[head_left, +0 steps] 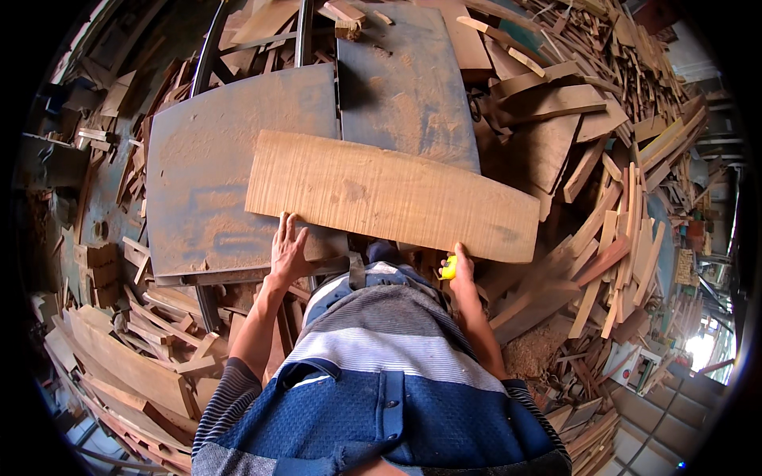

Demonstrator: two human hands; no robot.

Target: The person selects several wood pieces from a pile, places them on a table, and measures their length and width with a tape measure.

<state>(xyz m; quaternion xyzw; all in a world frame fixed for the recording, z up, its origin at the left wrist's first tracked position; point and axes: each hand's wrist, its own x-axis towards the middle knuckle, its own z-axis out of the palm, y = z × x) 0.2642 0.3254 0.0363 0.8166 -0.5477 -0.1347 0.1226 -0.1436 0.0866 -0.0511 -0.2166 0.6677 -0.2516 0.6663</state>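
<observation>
Ahead of the spread left hand [290,250], by which its edge was touched, the board [393,194] was laid across the worktop [226,139]. A tape measure [449,268] was gripped in the right hand [463,271]. Against slipping, even pressure was advisable.

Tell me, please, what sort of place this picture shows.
Probably a woodworking shop or a small sawmill: a broad plank lies across a wide, flat worktop, what looks like sawdust covers parts of that surface, and heaps of cut wood surround it.
</observation>
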